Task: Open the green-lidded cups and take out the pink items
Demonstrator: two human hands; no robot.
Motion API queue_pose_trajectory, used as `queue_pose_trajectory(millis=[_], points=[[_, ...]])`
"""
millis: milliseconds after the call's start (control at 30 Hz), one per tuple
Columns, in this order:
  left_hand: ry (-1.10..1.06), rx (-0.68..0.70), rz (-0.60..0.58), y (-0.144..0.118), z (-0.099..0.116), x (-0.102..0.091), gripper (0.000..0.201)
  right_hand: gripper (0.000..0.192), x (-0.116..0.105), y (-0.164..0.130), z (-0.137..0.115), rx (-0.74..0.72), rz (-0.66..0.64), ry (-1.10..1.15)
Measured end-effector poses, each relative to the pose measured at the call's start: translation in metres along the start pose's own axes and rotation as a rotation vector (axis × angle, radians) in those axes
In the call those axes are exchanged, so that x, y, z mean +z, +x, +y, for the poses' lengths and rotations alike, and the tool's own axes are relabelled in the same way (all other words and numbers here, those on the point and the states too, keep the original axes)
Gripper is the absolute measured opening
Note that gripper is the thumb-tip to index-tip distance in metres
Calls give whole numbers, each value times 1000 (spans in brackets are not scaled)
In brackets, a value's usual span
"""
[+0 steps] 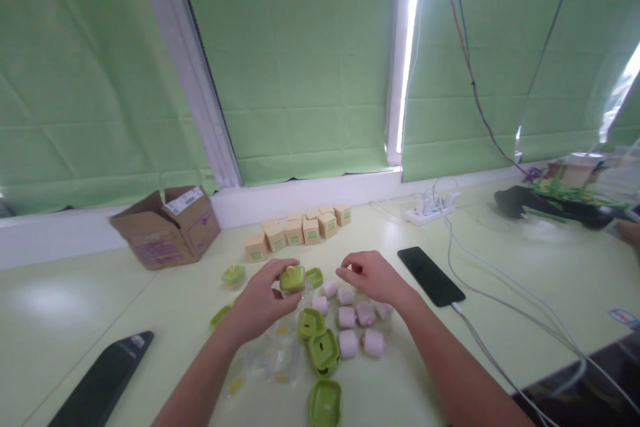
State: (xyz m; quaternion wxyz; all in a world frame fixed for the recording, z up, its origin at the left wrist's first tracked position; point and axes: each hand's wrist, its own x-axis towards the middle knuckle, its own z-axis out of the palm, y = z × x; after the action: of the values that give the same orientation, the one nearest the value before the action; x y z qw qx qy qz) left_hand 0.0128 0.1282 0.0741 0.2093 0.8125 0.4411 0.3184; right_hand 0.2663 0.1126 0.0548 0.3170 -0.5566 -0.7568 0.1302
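Observation:
My left hand (267, 300) grips a small green lid (293, 278) with a pale knob, holding it between thumb and fingers above the table. My right hand (373, 275) hovers over the small pale-pink cups (347, 317), its fingers loosely curled and a little apart, with nothing visible in them. Below and between the hands lie several more green lids (325, 350), some overlapping. Another green lid (315, 277) sits just behind the one I hold. Clear plastic bags (273, 353) with yellow marks spread under my left forearm.
Small tan boxes (294, 232) stand in a row at the back, beside an opened cardboard box (173, 227). A black phone (431, 276) on a white cable lies to the right, near a power strip (429, 211). A dark flat object (103, 380) is front left; another person's hand (627, 232) shows far right.

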Motion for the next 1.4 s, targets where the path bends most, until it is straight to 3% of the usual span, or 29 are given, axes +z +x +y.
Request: queue_pose_trajectory(millis=[100, 200, 300, 467, 667, 1100, 1400], points=[[-56, 5, -58, -12, 16, 8, 46, 26, 0, -2, -8, -143, -43, 179], [-75, 0, -38, -19, 23, 16, 52, 32, 3, -4, -16, -240, -79, 287], [-71, -5, -18, -22, 24, 24, 56, 36, 7, -6, -23, -264, -77, 317], [-53, 18, -1, -25, 20, 32, 51, 13, 11, -7, -28, -288, -87, 352], [-44, 59, 39, -30, 14, 34, 50, 11, 13, -6, -30, -336, -40, 389], [9, 93, 110, -33, 9, 34, 52, 16, 18, -11, -35, -255, -50, 359], [56, 145, 87, -35, 12, 31, 49, 16, 21, -11, -35, -251, -54, 367]])
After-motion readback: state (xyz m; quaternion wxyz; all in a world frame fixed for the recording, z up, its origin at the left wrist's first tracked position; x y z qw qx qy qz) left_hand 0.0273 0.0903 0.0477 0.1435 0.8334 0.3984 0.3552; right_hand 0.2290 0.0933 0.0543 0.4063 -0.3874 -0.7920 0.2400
